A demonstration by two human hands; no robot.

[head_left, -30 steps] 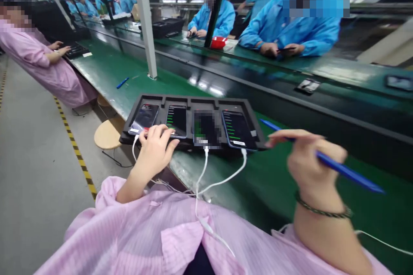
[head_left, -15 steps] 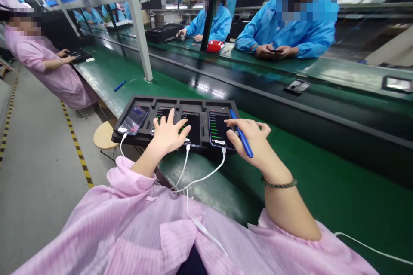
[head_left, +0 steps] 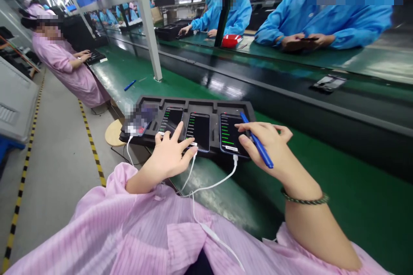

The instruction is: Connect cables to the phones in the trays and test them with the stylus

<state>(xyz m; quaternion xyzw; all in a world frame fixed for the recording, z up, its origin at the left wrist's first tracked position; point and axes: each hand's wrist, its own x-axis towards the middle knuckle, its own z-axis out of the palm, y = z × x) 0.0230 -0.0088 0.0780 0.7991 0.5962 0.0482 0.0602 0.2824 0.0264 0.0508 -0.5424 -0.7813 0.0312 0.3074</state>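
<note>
Several smartphones lie in the slots of a black foam tray (head_left: pixel 213 104). My left hand (head_left: pixel 169 152) is spread over the near ends of the two middle phones, the left-middle phone (head_left: pixel 172 116) and the right-middle phone (head_left: pixel 199 126); whether its fingertips touch them I cannot tell. Between the fingers of my right hand (head_left: pixel 266 142) is a blue pen (head_left: pixel 260 148), its upper end pointing toward the tray. That hand hovers at the right edge of the rightmost phone (head_left: pixel 228 131), whose dark screen shows green lines. A blurred-out phone (head_left: pixel 142 122) lies in the left slot.
White charging cables (head_left: pixel 219 184) run from the phones toward my lap. Another blue pen (head_left: pixel 130 85) lies on the green table (head_left: pixel 129 71), near a white post (head_left: pixel 146 25). Across the bench, people in blue smocks handle devices; a person in pink (head_left: pixel 67 64) works at the left.
The whole view has shifted, so the tray and hands appear further right and slightly lower. My left hand has drawn back toward the phones' near ends. The right hand still holds the pen.
</note>
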